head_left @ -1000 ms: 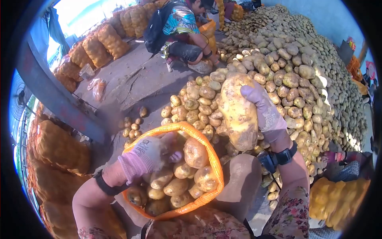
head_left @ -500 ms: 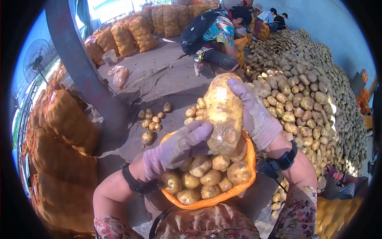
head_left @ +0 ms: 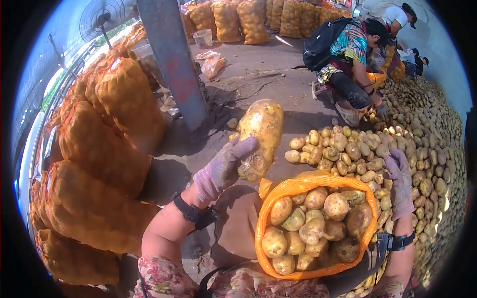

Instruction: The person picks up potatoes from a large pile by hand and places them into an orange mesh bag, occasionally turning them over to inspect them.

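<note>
My left hand (head_left: 228,164), in a dusty lilac work glove, grips a very large, knobbly potato (head_left: 263,126) by its lower part, out to the left of the bag. Between my arms stands an orange mesh bag (head_left: 259,233), its rolled mouth wide and full of potatoes (head_left: 313,231). Gloved the same way, my right hand (head_left: 399,181) reaches past the bag's right side to the edge of the big potato pile (head_left: 422,164). Its fingers point forward, and nothing shows in them. Black straps circle both wrists.
Filled orange sacks (head_left: 94,203) line the left side, beside a grey steel post (head_left: 174,64). More full sacks (head_left: 253,22) stand at the back. A co-worker (head_left: 348,59) with a backpack crouches by the pile. A plastic bag (head_left: 212,66) and a bucket (head_left: 202,38) sit on the floor.
My right hand has let go of the large potato and moved right to the pile. The left hand now holds that potato alone, left of the bag. The view has swung left.
</note>
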The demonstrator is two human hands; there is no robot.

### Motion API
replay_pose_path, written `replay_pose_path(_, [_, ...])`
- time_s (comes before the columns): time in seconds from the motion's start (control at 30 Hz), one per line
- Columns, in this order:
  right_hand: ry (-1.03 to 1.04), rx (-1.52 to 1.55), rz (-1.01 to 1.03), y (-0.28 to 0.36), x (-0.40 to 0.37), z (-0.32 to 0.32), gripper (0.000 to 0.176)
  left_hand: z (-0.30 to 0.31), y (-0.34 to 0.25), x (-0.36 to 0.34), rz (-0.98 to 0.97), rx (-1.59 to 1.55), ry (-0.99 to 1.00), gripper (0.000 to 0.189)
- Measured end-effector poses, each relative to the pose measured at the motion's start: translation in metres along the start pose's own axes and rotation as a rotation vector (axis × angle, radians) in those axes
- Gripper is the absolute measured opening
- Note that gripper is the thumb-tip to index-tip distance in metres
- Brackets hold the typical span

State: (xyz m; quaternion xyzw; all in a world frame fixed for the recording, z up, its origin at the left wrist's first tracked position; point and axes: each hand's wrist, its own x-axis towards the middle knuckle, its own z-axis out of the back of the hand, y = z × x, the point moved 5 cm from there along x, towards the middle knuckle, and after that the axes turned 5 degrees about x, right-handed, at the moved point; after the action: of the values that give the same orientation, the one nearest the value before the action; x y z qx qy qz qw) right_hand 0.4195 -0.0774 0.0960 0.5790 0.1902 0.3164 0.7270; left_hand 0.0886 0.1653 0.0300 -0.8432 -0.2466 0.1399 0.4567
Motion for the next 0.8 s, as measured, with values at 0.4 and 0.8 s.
replay_pose_path(0.4, [-0.272,-0.124,-0.394,-0.128,-0.048,0.103,0.044,0.222,0.2,-0.018,0.48,-0.291,-0.598,0.044])
replay_pose_path(0.8, [-0.223,-0.304,-0.443,-0.115,-0.103,0.101,0.053,0.195,0.102,0.075,0.349,0.253,-0.251,0.048])
